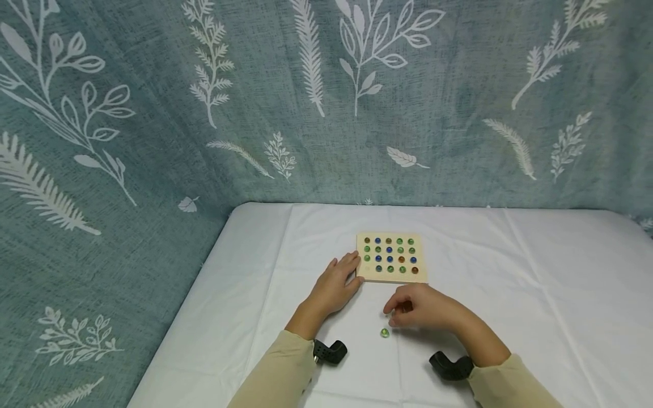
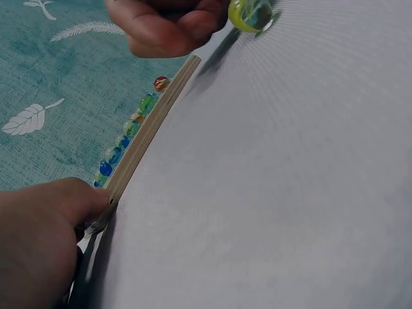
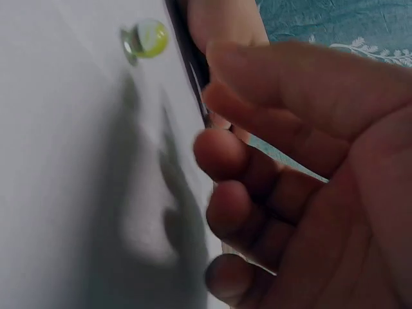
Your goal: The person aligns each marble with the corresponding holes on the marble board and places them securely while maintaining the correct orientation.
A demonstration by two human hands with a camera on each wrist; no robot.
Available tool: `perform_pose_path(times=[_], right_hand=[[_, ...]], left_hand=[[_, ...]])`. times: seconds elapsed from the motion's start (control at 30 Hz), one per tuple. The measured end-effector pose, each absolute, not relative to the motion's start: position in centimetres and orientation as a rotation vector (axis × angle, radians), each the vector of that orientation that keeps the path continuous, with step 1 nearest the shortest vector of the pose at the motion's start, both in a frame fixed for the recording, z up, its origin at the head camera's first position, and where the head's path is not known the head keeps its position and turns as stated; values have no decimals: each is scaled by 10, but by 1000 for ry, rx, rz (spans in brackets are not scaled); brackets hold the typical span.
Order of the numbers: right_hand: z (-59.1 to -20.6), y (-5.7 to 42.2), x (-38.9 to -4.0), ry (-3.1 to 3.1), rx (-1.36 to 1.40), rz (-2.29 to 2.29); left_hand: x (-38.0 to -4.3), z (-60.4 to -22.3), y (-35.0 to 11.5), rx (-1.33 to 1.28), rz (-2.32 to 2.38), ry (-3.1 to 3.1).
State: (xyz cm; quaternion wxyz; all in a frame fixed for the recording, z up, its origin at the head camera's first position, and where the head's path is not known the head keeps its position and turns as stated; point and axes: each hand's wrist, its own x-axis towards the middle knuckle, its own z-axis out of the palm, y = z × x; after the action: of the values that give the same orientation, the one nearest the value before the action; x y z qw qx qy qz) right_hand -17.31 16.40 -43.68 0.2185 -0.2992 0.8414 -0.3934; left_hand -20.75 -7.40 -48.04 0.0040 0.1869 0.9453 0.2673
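A pale wooden board (image 1: 391,275) lies flat on the white cloth, with rows of green, blue and amber glass marbles (image 1: 389,250) seated in it. Its front-left hollow shows bare wood. My left hand (image 1: 334,286) rests at the board's left side, fingers extended along the edge and thumb against the front-left corner. In front of the board, a loose green-yellow marble (image 1: 385,333) sits on the cloth. My right hand (image 1: 420,307) hovers just above and to the right of it, fingers loosely bent. Its fingertips (image 3: 222,148) are apart from the marble, and nothing shows between them.
The white-clothed table (image 1: 510,294) extends to both sides of the board. A teal leaf-patterned curtain (image 1: 326,141) hangs behind and to the left. Black wrist-worn devices (image 1: 451,366) sit by both cuffs, close above the cloth.
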Motion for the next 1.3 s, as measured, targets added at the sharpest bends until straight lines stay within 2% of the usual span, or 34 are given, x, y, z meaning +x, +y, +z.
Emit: perform_pose_path(times=[0.93, 1.3], right_hand=[[-444, 151, -163, 2364, -971, -963], [-446, 148, -162, 2379, -900, -965]], left_hand=[[-210, -482, -74, 566, 814, 2962], [-209, -481, -75, 570, 830, 2954]])
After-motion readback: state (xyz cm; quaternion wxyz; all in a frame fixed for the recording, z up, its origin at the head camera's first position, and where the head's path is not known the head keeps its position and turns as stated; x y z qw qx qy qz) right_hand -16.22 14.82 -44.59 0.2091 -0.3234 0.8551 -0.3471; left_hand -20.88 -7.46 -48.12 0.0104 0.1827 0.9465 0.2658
